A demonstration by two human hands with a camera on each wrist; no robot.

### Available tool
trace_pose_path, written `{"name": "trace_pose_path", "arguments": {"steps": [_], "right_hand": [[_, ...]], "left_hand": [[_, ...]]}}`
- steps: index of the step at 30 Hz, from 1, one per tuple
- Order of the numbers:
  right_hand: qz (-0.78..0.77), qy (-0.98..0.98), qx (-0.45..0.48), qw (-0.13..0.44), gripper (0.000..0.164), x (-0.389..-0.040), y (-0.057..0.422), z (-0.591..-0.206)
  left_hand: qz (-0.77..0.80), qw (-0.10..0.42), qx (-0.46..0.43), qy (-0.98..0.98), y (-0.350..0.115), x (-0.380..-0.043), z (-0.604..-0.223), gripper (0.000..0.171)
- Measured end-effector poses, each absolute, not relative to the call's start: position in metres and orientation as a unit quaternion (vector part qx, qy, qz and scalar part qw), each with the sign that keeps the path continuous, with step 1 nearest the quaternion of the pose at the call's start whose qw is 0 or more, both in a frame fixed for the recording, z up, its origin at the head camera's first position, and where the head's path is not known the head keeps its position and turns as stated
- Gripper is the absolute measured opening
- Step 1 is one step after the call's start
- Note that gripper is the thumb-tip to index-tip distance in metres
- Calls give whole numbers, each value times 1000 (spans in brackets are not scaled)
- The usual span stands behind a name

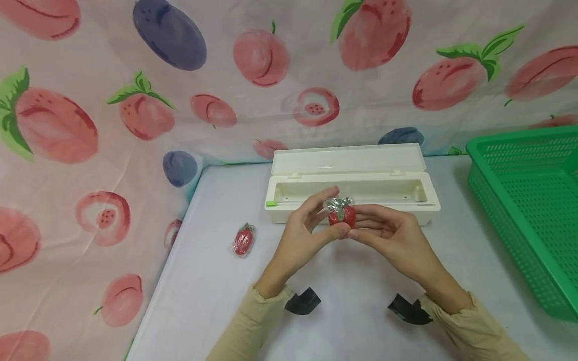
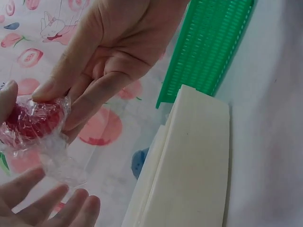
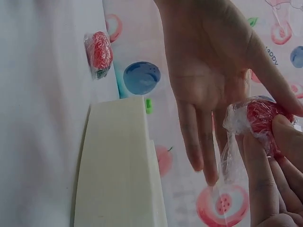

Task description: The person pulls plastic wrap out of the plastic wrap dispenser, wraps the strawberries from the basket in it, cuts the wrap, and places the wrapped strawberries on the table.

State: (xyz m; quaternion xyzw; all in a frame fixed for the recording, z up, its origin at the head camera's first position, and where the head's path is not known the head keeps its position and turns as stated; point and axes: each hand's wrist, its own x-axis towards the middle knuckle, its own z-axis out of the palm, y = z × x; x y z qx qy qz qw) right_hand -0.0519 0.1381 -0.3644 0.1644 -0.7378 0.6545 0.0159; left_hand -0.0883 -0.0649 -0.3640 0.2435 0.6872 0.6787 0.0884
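Note:
A red strawberry point(image 1: 341, 216) in clear plastic wrap is held up between both hands, in front of the white box point(image 1: 348, 213). My right hand point(image 1: 394, 239) pinches it between thumb and fingers. The left thumb touches its near side, while the other fingers of my left hand point(image 1: 305, 231) stretch out straight beside the loose wrap point(image 2: 66, 165). A second wrapped strawberry point(image 1: 244, 240) lies on the table, left of the hands; it also shows in the right wrist view. The box lid point(image 1: 347, 159) stands raised at the back.
At the right stands a large green perforated basket point(image 1: 510, 215). A small green tab point(image 1: 271, 203) sits on the box's front left rim. Fruit-printed cloth point(image 1: 212, 60) hangs behind and to the left of the white table point(image 1: 207, 281). Black straps point(image 1: 303, 302) show by the sleeves.

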Motion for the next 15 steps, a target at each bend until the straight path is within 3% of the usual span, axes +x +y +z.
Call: {"name": "trace_pose_path", "arguments": {"steps": [7, 15], "right_hand": [[649, -740, 177, 25, 41, -52, 138, -364], [639, -746, 182, 57, 42, -52, 137, -365]], "left_hand": [[677, 107, 243, 686, -66, -88, -364, 68], [683, 83, 242, 684, -64, -88, -363, 41]]}}
